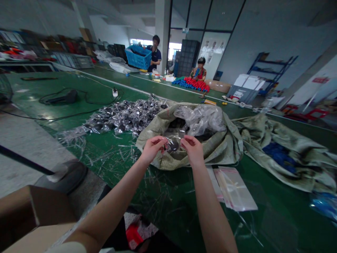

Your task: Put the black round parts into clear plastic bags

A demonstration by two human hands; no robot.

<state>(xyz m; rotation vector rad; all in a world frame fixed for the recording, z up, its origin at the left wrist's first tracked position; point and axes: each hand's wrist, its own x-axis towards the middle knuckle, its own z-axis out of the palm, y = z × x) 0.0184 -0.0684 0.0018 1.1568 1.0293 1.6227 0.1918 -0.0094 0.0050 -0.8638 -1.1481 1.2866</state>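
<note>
Between my two hands is a clear plastic bag [173,144] with a dark round item inside. My left hand [154,147] pinches one side of the bag, and my right hand [192,144] pinches the other. Just behind them lies an open woven sack [229,147] with dark items and a bundle of clear plastic [204,119] in its mouth. To the left spreads a heap of dark items in clear bags [126,114]. A stack of flat clear bags [235,189] rests on the green table, right of my right forearm.
Thin plastic strips [110,154] litter the green table [179,200]. A second woven sack [310,154] with blue contents lies at the right. A black cable [65,117] runs across the left. Farther back, one person holds a blue crate [138,57]; another sits behind red and blue rolls [193,83].
</note>
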